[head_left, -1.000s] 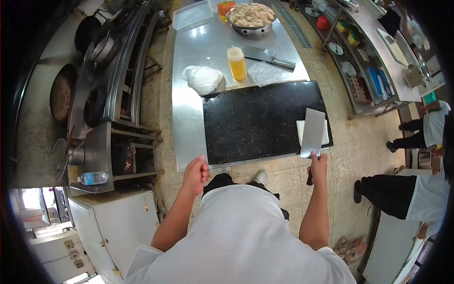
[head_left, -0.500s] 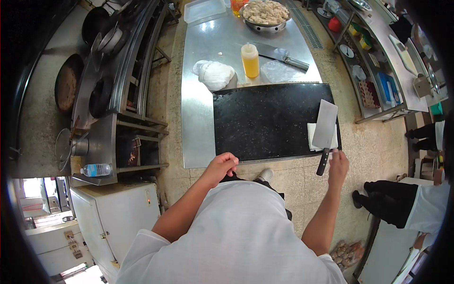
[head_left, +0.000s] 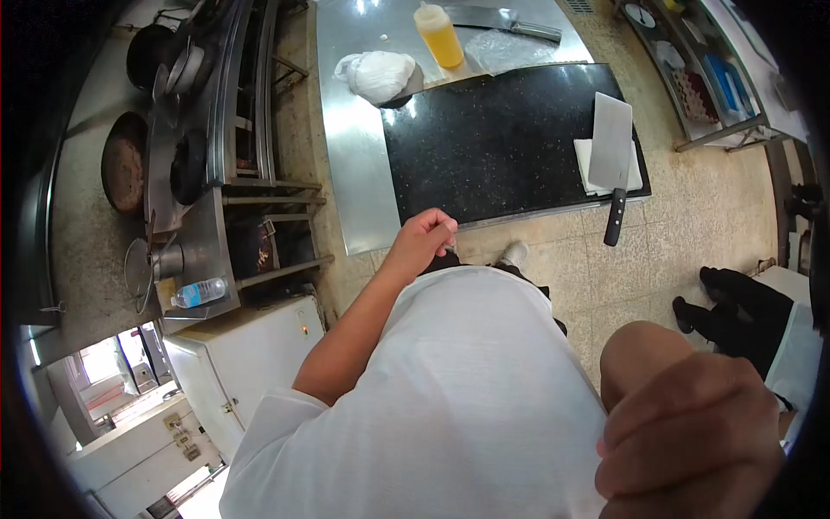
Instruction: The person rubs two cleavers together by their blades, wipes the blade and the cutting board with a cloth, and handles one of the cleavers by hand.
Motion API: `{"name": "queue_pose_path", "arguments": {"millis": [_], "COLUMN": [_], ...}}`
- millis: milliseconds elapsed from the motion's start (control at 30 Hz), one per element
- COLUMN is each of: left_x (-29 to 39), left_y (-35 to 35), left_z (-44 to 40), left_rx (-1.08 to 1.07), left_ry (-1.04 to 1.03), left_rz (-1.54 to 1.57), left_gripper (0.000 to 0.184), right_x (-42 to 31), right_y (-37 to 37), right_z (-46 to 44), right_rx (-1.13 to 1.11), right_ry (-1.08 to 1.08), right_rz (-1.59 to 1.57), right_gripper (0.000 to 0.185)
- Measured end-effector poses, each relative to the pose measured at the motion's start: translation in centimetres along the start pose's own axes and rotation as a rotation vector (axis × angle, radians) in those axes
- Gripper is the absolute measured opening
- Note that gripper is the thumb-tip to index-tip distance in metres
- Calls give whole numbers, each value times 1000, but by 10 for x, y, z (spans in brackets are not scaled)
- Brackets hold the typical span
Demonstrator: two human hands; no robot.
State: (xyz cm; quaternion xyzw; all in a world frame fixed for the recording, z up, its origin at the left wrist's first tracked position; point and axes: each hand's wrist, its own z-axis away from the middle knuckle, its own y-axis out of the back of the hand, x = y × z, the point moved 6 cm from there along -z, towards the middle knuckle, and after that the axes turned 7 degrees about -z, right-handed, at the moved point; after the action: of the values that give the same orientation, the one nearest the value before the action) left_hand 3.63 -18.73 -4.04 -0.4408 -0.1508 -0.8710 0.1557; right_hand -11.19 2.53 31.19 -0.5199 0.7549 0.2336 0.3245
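Note:
My left hand (head_left: 430,238) is closed in a loose fist just in front of my shirt, by the near edge of the black board (head_left: 493,143). No object shows in it. Large and close to the camera at the lower right, my right hand (head_left: 692,424) has its fingers curled in, with nothing visible in them. A cleaver (head_left: 613,143) lies on a folded white cloth (head_left: 635,177) at the board's right end. Its black handle sticks out past the near edge.
Behind the board are a white cloth bundle (head_left: 377,76), a squeeze bottle of yellow liquid (head_left: 439,36), clear plastic (head_left: 510,52) and another knife (head_left: 480,17). A stove counter with woks (head_left: 127,164) runs along the left. A person in black trousers (head_left: 743,316) stands at right.
My right hand has risen from beside the cleaver's handle to close in front of the camera, its fingers now curled. The view has tilted down toward me. The cleaver stays on the cloth.

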Motion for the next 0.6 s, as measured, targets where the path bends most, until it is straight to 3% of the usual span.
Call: {"name": "queue_pose_path", "arguments": {"millis": [233,400,533,567,600], "left_x": [-17,-22,-9,0,10], "left_y": [-5,-17,-13,-10,-6], "left_z": [7,5,16,17,22], "left_rx": [72,32,36,24,103], "left_ry": [17,41,0,-1,10], "left_rz": [26,37,26,81,212], "left_gripper": [17,11,12,13,14], "right_x": [4,1,-3,-1,18], "right_y": [33,29,28,24,20], "right_z": [26,24,18,14,31], "right_rx": [-93,-289,-117,-110,-102], "right_ry": [-39,-26,145,218,120], "right_rz": [-264,-227,-381,-504,-417], "right_gripper": [20,27,23,53,19]}}
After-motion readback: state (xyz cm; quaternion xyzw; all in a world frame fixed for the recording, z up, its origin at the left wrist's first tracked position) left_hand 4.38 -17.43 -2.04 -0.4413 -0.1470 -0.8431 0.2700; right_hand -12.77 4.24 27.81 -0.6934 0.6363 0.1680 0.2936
